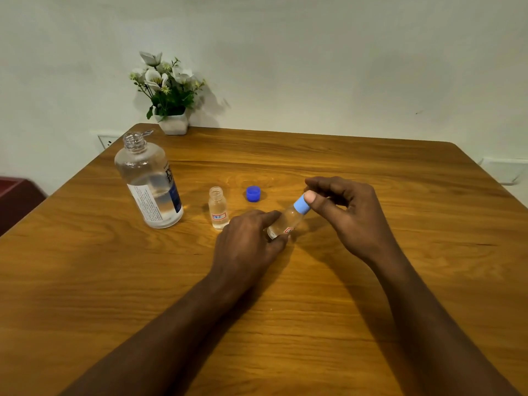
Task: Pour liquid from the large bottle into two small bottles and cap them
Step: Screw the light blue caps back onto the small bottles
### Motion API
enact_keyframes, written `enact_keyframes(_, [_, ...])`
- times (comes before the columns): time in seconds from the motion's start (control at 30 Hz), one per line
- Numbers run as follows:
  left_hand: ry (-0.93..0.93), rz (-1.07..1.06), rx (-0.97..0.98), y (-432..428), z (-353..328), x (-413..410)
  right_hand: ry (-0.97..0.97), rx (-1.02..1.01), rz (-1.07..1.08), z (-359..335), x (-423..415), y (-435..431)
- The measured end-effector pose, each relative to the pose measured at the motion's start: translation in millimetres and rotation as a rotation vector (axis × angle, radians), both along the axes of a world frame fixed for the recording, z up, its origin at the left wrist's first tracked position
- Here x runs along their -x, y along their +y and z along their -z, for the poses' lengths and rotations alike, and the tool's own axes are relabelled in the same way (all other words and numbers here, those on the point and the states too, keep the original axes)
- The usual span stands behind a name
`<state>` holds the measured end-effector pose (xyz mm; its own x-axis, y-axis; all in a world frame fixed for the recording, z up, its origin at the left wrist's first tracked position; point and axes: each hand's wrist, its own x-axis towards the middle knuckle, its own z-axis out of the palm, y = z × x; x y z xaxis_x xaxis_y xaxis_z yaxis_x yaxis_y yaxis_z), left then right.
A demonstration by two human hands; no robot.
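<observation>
The large clear bottle (150,181) stands uncapped at the left of the wooden table (371,310), partly filled with clear liquid. A small clear bottle (218,208) stands open beside it, holding liquid. A dark blue cap (253,193) lies loose on the table behind. My left hand (248,247) grips the body of a second small bottle (285,221), tilted to the right just above the table. My right hand (351,212) pinches the light blue cap (302,204) sitting on that bottle's neck.
A white pot of white flowers (171,110) stands at the table's back edge by the wall. A wall socket (107,142) shows behind the large bottle. A dark red object (14,195) sits off the table's left side.
</observation>
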<state>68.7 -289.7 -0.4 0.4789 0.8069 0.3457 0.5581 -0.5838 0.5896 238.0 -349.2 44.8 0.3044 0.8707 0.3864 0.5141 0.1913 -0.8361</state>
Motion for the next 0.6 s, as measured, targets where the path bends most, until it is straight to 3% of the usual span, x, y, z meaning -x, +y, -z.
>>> enact_keyframes(0.13, [0.0,0.0,0.0,2.4,1.4,-0.5,-0.063,0.036,-0.084,-2.2,-0.8,-1.8])
enact_keyframes(0.37, [-0.008,0.007,-0.002,1.6,1.3,0.4,-0.03,0.059,0.037,-1.8,-0.6,-2.3])
enact_keyframes(0.6, [-0.004,0.008,-0.004,1.6,2.2,0.3,-0.091,0.104,-0.085,-1.1,-2.7,-3.7])
